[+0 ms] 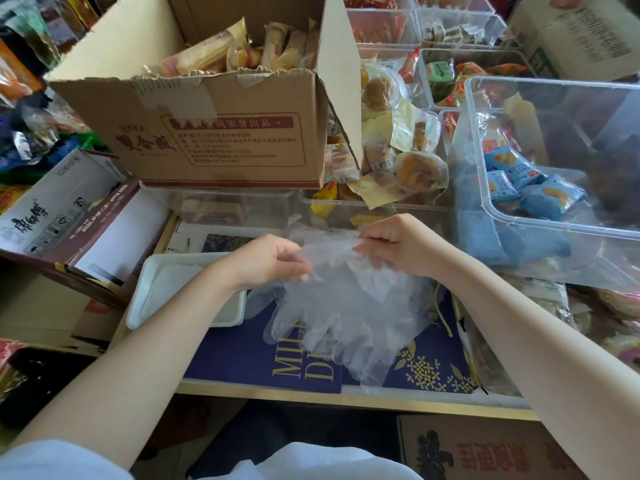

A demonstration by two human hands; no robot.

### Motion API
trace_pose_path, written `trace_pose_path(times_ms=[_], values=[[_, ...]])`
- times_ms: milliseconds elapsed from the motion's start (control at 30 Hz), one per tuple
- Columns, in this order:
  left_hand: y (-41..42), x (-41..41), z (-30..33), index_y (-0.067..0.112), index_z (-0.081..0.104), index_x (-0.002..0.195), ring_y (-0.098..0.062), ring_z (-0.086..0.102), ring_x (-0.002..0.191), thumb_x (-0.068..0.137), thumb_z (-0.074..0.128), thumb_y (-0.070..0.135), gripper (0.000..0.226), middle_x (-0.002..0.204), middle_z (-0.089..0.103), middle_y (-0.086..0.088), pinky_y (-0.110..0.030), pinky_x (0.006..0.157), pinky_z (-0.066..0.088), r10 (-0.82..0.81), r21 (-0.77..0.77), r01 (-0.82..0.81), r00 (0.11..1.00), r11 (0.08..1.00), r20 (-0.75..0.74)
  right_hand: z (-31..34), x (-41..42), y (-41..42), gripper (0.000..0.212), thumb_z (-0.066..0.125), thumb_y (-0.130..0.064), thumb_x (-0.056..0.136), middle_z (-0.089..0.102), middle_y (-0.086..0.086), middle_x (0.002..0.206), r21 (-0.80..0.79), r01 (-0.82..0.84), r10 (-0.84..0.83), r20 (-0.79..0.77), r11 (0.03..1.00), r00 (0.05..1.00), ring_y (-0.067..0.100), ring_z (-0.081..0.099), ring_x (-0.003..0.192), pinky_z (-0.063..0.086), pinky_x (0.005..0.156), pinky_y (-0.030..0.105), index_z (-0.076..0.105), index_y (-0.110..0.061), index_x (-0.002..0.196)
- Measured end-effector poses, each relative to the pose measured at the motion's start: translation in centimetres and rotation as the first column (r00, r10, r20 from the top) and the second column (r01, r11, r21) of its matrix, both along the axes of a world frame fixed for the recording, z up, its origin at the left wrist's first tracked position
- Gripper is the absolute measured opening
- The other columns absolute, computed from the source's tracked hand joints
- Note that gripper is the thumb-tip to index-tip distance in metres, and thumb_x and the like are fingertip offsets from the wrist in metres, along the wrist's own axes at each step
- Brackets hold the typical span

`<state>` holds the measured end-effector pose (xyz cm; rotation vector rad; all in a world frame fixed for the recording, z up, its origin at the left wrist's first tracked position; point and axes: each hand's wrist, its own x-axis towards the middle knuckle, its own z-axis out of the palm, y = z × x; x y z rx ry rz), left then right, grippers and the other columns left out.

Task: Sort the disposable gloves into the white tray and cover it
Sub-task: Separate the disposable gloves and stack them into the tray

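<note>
My left forearm hides the near right corner of the white tray point(149, 271). The clear gloves point(346, 306) veil the gold lettering on the navy box point(242, 358). My left grip point(273, 259) conceals its own fingertips; the count of gloves is unreadable.

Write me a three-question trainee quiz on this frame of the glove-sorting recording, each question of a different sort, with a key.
1. True or false: the disposable gloves are already in the white tray.
2. Which hand grips the glove bunch? A. only the left hand B. only the right hand C. both
3. Fill in: the gloves hang over a dark ___ printed sheet with gold lettering.

Key: 1 false, since the bunch is held up to the tray's right, and whether the tray holds anything cannot be told. 2 C. 3 blue.
</note>
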<state>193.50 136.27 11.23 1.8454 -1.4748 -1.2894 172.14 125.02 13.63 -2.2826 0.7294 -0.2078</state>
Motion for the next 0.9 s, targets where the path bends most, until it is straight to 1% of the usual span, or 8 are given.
trace_pose_path(times_ms=[167,333,433,533,700,767,867,900], values=[[1.3,1.7,-1.7,0.012,0.072,0.077,0.0,0.062,0.066,0.082,0.069,0.016,0.007,0.075,0.071,0.001,-0.016,0.067,0.044,-0.005,0.117,0.005,1.0,0.993,0.002,0.0,-0.6,0.0,0.044,0.05,-0.032,0.095,0.051,-0.008,0.04,0.111,0.095,-0.094,-0.015,0.989,0.995,0.004,0.041,0.035,0.039,0.047,0.015,0.059,-0.028,0.051],[0.1,0.9,-0.5,0.036,0.053,0.112,0.0,0.06,0.098,0.08,0.071,0.032,0.037,0.105,0.065,0.016,-0.027,0.088,0.047,-0.071,0.127,0.052,0.986,0.991,0.151,-0.1,-0.3,0.2,0.042,0.044,-0.034,0.097,0.044,-0.007,0.041,0.216,0.117,-0.103,-0.073,0.969,0.992,0.006,0.033,0.033,0.032,0.042,0.011,0.063,-0.01,0.068],[-1.1,-1.2,0.3,0.029,0.059,0.114,-0.003,0.061,0.101,0.081,0.064,0.05,0.039,0.11,0.066,0.014,-0.031,0.094,0.045,0.036,-0.007,-0.036,0.999,0.999,0.01,-0.2,0.3,0.4,0.042,0.044,-0.031,0.098,0.04,-0.006,0.04,0.294,0.075,-0.062,-0.053,0.953,0.997,0.005,0.029,0.032,0.029,0.04,0.011,0.062,-0.005,0.071],[-1.4,-2.2,-0.2,0.02,0.069,0.099,-0.011,0.064,0.096,0.081,0.055,0.061,0.048,0.096,0.071,0.011,-0.035,0.092,0.045,0.076,-0.084,-0.09,0.985,0.992,-0.154,-0.7,0.5,0.5,0.04,0.043,-0.03,0.098,0.038,-0.002,0.043,0.411,0.059,-0.057,-0.019,0.91,0.998,0.008,0.027,0.035,0.027,0.038,0.013,0.062,-0.005,0.073],[-1.3,-1.6,-1.3,0.015,0.069,0.083,-0.005,0.065,0.071,0.091,0.053,0.022,0.02,0.072,0.071,0.007,-0.018,0.068,0.049,0.198,-0.074,-0.236,0.92,0.969,-0.338,-1.9,0.2,-0.2,0.029,0.051,-0.035,0.092,0.042,-0.01,0.044,0.495,0.139,-0.16,-0.001,0.858,0.987,0.005,0.032,0.041,0.028,0.043,0.014,0.066,-0.013,0.079],[-1.4,-0.8,-1.7,0.014,0.068,0.084,-0.004,0.067,0.069,0.093,0.052,0.015,0.019,0.069,0.071,0.007,-0.015,0.064,0.051,0.283,-0.032,-0.318,0.881,0.947,-0.378,-2.5,0.4,-0.8,0.036,0.048,-0.047,0.084,0.058,-0.011,0.055,0.651,0.193,-0.303,0.06,0.734,0.951,0.008,0.051,0.057,0.041,0.058,0.018,0.064,-0.015,0.079],[-2.0,0.9,-2.6,0.015,0.066,0.085,-0.008,0.066,0.07,0.093,0.052,0.011,0.017,0.071,0.071,0.007,-0.02,0.067,0.053,0.476,0.102,-0.49,0.744,0.866,-0.469,-4.0,0.9,-0.9,0.059,0.034,-0.062,0.075,0.069,0.003,0.078,0.898,0.166,-0.441,0.034,0.407,0.897,0.018,0.067,0.079,0.051,0.079,0.028,0.062,-0.013,0.091],[-2.2,1.4,-3.1,0.015,0.066,0.084,-0.009,0.065,0.07,0.093,0.052,0.01,0.017,0.071,0.07,0.005,-0.02,0.065,0.053,0.524,0.154,-0.523,0.696,0.838,-0.49,-4.9,1.3,-0.6,0.058,0.04,-0.062,0.075,0.069,0.005,0.082,0.905,0.178,-0.451,0.017,0.387,0.892,0.019,0.068,0.081,0.053,0.079,0.029,0.061,-0.012,0.096]])
